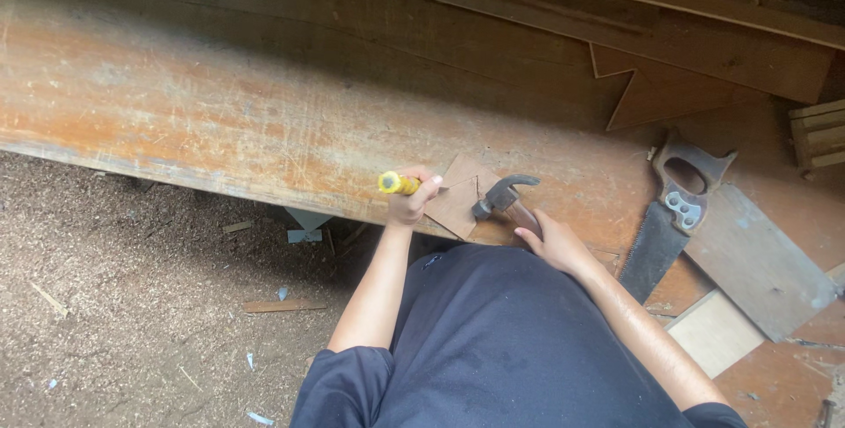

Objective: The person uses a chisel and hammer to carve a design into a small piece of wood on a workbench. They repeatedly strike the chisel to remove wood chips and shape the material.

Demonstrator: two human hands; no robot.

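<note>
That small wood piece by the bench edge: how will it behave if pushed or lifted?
The small wood piece looks thin and flat, so probably light and stiff. Lying flat on the workbench, it should slide, not roll. It sits near the edge, so a push could drop it; the left hand touches it.

Both hands (409, 203) (550, 239) forward — seemingly closed

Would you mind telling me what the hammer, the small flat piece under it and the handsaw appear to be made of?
Hammer: dull grey metal claw head, apparently a brown wooden handle in the right hand.
Small flat piece: thin reddish-brown wood or board, matte.
Handsaw: dark, tarnished metal blade; worn handle, probably wood.
</note>
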